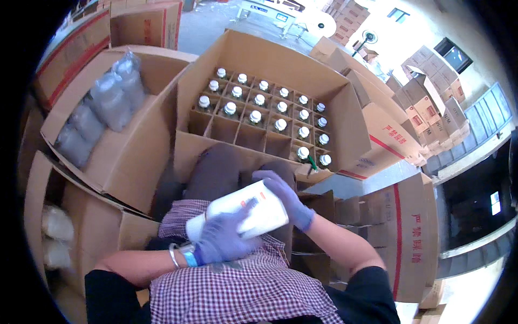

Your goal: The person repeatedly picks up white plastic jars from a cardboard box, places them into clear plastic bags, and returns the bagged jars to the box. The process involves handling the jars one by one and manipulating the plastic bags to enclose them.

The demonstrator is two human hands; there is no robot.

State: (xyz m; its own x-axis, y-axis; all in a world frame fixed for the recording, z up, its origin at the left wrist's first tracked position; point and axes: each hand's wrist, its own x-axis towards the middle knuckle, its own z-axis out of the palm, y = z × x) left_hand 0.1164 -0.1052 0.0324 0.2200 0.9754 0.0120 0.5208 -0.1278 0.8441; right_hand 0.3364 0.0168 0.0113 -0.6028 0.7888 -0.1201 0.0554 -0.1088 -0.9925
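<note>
Over my lap lies a white bottle (249, 201) with reddish print, tilted so that its narrower end points to the lower left. My left hand (224, 237), in a purple glove, is wrapped round its near side; the fingers are slightly smeared. The gloved right hand (288, 198) grips the wide end at the right. Just beyond my knees stands an open carton (270, 53) with cardboard dividers. Several white-capped bottles (255, 116) stand upright in its cells, and some cells of the nearest row hold none. A green object (312, 162) sits by the carton's near right corner.
At the left, an open box (137, 143) holds plastic-wrapped bundles (110, 100). Another open box (91, 216) is at the lower left. Cartons (407, 237) stand close on my right. Farther off are stacked boxes (431, 116), a fan (369, 36) and a white machine (270, 13).
</note>
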